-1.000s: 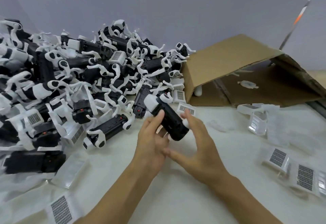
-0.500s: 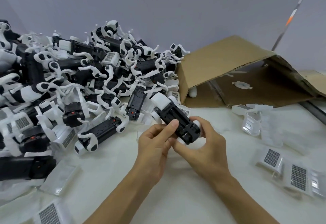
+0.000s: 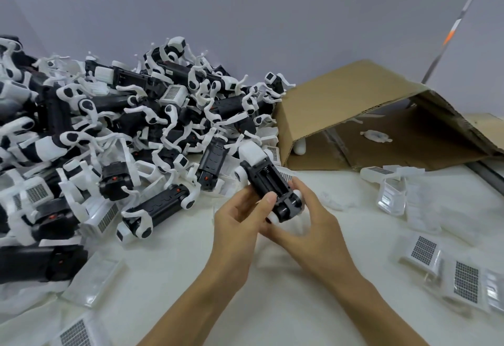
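- Left grip, centre of frame: I see the fingers curled under the black-and-white unit and the thumb pressed on its upper face. It is holding the unit.
- Right grip, just right of centre: cupped round the unit's near end, with the fingers wrapped over its right side. It is holding the unit too.
- Unit: held above the bench at centre frame and tilted. The white cap end points up-left and the black end points toward the camera. An open channel faces up.
- I cannot tell whether the cap end touches the pile of similar units behind it.
- Pile: fills the left half of the frame, heaped on the bench.
- Cardboard box: upper right, lying on its side.
- Clear packets with grid print: lower right on the bench, well apart from both grips.
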Motion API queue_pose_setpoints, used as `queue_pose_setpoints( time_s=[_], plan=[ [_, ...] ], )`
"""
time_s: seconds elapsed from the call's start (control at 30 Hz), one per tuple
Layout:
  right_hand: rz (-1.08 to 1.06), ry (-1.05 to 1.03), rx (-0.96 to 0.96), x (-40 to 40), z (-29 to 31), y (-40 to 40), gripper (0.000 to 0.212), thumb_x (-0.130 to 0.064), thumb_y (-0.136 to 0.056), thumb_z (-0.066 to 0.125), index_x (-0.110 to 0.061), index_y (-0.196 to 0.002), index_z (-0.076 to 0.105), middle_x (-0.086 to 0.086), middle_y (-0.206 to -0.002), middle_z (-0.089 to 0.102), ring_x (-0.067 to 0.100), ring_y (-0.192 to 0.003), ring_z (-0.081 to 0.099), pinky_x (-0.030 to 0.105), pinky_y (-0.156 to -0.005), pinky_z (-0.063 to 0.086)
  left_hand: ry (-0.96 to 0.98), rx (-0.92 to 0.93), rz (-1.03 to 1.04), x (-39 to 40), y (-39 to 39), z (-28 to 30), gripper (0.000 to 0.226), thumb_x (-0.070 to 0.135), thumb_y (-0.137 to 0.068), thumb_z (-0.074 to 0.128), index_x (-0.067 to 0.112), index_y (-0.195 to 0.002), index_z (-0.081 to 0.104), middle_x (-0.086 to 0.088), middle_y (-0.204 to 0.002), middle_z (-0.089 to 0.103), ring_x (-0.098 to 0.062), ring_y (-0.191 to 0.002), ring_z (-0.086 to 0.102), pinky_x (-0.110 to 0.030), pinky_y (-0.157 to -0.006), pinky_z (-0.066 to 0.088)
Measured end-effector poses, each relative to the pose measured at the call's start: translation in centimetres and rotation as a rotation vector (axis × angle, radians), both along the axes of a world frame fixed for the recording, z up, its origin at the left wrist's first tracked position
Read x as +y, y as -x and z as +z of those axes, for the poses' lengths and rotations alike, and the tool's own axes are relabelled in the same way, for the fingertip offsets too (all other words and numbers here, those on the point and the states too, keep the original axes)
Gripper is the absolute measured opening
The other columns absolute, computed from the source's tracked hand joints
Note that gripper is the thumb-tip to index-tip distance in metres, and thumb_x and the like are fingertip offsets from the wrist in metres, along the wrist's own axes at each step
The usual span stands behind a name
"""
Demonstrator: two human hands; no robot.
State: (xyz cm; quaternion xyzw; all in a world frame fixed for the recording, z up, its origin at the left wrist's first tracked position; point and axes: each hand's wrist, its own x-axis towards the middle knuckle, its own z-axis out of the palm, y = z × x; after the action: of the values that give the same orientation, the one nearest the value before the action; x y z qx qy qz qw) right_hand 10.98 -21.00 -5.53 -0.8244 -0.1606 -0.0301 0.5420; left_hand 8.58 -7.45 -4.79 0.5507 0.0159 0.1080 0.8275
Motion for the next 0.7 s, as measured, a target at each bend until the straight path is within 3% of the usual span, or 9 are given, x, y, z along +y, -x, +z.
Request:
queue_pose_setpoints(
  time_s=[0.07,0.1,0.2,0.27,0.33,0.4,0.53,0.7],
  plan=[
    [0.086,0.039,0.025,0.1,-0.2,-0.1,0.115,-0.053,-0.065,0.09,-0.057,-0.151,0.014,-0.034,-0.155,0.028,-0.025,-0.137,0.02,-0.003,-0.103,0.021,-0.223,-0.117,0.144,0.6,-0.1,0.0,0.028,0.001,-0.091,0.071,0.013,-0.116,0.072,-0.003,-0.109,0.077,-0.02,-0.105,0.072,-0.027,-0.088,0.056],
    [0.114,0.034,0.006,0.1,-0.3,0.0,0.119,-0.051,-0.065,0.09,-0.062,-0.149,0.006,-0.037,-0.157,0.021,-0.023,-0.14,0.015,-0.003,-0.105,0.019,-0.425,-0.225,0.24,1.2,-0.3,-0.1,0.029,-0.003,-0.088,0.073,0.011,-0.113,0.072,-0.001,-0.107,0.077,-0.017,-0.1,0.072,-0.024,-0.085,0.055],
    [0.125,-0.102,-0.105,0.1,-0.1,0.2,0.116,-0.042,-0.071,0.087,-0.052,-0.155,0.008,-0.035,-0.157,0.025,-0.013,-0.144,0.023,0.006,-0.113,0.025,-1.029,-0.589,0.448,2.8,-0.8,-0.6,0.035,-0.006,-0.085,0.073,0.003,-0.118,0.07,-0.005,-0.119,0.069,-0.015,-0.108,0.067,-0.025,-0.092,0.053],
    [0.115,-0.209,-0.184,-0.1,0.0,0.1,0.11,-0.038,-0.073,0.086,-0.039,-0.158,0.016,-0.03,-0.157,0.031,-0.005,-0.146,0.028,0.013,-0.113,0.031,-1.205,-0.666,0.464,3.3,-0.9,-0.7,0.038,-0.003,-0.085,0.071,0.001,-0.122,0.068,-0.01,-0.124,0.068,-0.024,-0.113,0.067,-0.036,-0.095,0.055],
    [0.084,-0.274,-0.217,-0.3,0.3,0.1,0.095,-0.033,-0.075,0.087,-0.034,-0.153,0.033,-0.026,-0.149,0.045,0.0,-0.142,0.04,0.014,-0.108,0.039,-1.272,-0.713,0.462,3.2,-0.9,-0.9,0.036,-0.002,-0.085,0.071,-0.001,-0.121,0.07,-0.012,-0.125,0.068,-0.027,-0.115,0.067,-0.04,-0.094,0.055],
    [0.033,-0.285,-0.208,-0.5,0.6,0.1,0.077,-0.034,-0.073,0.089,-0.039,-0.139,0.049,-0.029,-0.133,0.058,0.0,-0.13,0.052,0.013,-0.099,0.046,-1.298,-0.751,0.436,3.2,-1.0,-0.9,0.034,-0.004,-0.086,0.071,-0.003,-0.119,0.07,-0.013,-0.124,0.068,-0.028,-0.115,0.066,-0.041,-0.093,0.055],
    [-0.016,-0.28,-0.177,-0.5,0.8,0.2,0.069,-0.037,-0.067,0.086,-0.043,-0.127,0.054,-0.031,-0.118,0.063,-0.002,-0.119,0.059,0.006,-0.09,0.046,-1.318,-0.733,0.404,3.1,-1.0,-0.8,0.032,-0.005,-0.086,0.069,-0.004,-0.119,0.07,-0.014,-0.124,0.069,-0.031,-0.113,0.068,-0.042,-0.098,0.053],
    [-0.025,-0.291,-0.165,-0.7,0.8,0.1,0.069,-0.027,-0.07,0.089,-0.04,-0.129,0.056,-0.023,-0.121,0.065,0.004,-0.119,0.061,0.011,-0.091,0.049,-1.309,-0.719,0.389,2.6,-0.9,-0.7,0.032,-0.004,-0.088,0.066,-0.004,-0.119,0.07,-0.014,-0.124,0.069,-0.031,-0.111,0.069,-0.045,-0.101,0.052]
  ],
)
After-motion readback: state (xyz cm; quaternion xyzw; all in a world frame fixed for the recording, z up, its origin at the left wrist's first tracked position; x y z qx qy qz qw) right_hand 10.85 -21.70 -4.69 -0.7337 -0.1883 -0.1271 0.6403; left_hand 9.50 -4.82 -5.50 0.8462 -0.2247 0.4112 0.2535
